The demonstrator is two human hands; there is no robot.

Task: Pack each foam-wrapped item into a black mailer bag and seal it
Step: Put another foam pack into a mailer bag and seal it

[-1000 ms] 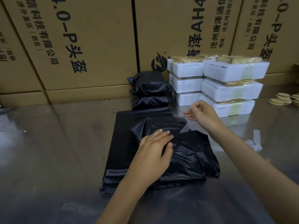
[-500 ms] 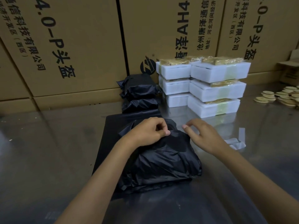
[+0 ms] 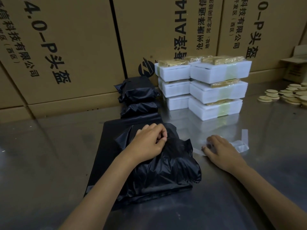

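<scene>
My left hand [image 3: 149, 143] sat on top of the filled black mailer bag [image 3: 162, 170], fingers curled, pinching the bag's folded flap against the bulge under it. My right hand [image 3: 219, 151] lay on the steel table [image 3: 49, 163] just right of that bag, fingers bent down onto a clear peel-off strip [image 3: 239, 145]; I couldn't tell if it gripped the strip or only pressed it. The filled bag rested on a flat stack of empty black mailers [image 3: 109, 146], near the front middle of the table. Behind it, two sealed black parcels [image 3: 137, 98] were piled one on the other against the cardboard cartons [image 3: 66, 47]. Right of those stood the foam-wrapped items [image 3: 216, 90], white blocks in two stacks, three high, touching each other. Far right, well apart from everything, a loose heap of pale round discs [image 3: 287, 95] lay on the table.
</scene>
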